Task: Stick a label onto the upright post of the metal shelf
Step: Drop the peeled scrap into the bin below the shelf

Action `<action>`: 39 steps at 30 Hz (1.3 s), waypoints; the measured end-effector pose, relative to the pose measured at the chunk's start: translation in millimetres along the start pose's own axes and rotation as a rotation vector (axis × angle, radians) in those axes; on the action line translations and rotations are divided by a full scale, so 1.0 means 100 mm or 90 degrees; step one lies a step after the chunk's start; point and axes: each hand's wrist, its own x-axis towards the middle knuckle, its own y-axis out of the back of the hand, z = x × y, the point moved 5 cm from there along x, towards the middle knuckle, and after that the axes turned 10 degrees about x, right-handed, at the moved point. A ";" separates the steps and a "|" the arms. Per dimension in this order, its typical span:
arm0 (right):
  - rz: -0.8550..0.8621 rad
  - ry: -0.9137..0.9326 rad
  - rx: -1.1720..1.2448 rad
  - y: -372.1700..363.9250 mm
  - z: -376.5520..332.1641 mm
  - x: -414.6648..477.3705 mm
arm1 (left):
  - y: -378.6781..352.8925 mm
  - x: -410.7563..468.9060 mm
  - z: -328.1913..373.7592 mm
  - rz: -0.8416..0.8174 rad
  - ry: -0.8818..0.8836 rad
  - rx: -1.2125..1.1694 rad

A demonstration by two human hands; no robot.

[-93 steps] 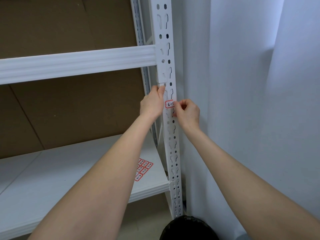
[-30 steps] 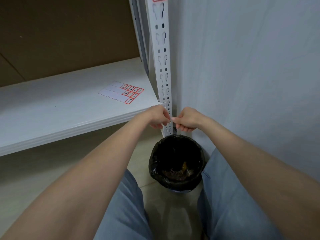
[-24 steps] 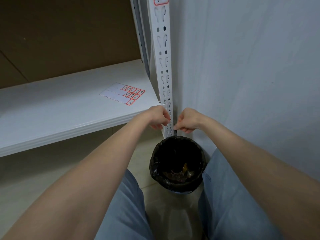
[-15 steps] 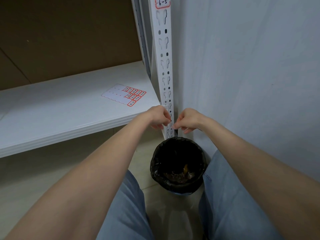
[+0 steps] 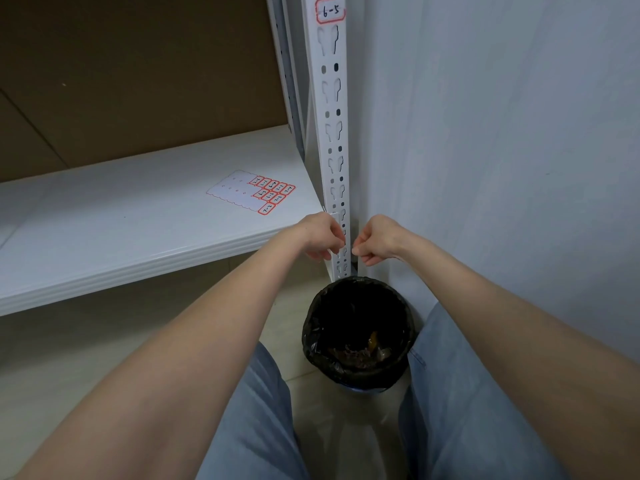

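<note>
One white shelf fills the left of the frame. A sheet of red-edged labels lies flat on it, near the post. Your left hand has curled fingers with the tips pinched together, just left of the white post. The label marked 6-5 is stuck on the post at the very top. A black bin stands below. Your right hand is curled the same way, just right of the post. It is too small to tell if either hand holds anything.
</note>
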 end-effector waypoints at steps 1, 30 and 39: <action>-0.001 0.002 0.008 0.00 -0.01 -0.01 | 0.01 0.00 0.00 0.000 0.001 -0.003; 0.045 0.072 -0.208 0.15 -0.31 0.00 | 0.25 -0.06 0.06 0.069 0.006 -0.009; 0.182 0.127 -0.200 0.30 -0.46 0.02 | 0.43 -0.04 0.10 0.180 -0.013 -0.020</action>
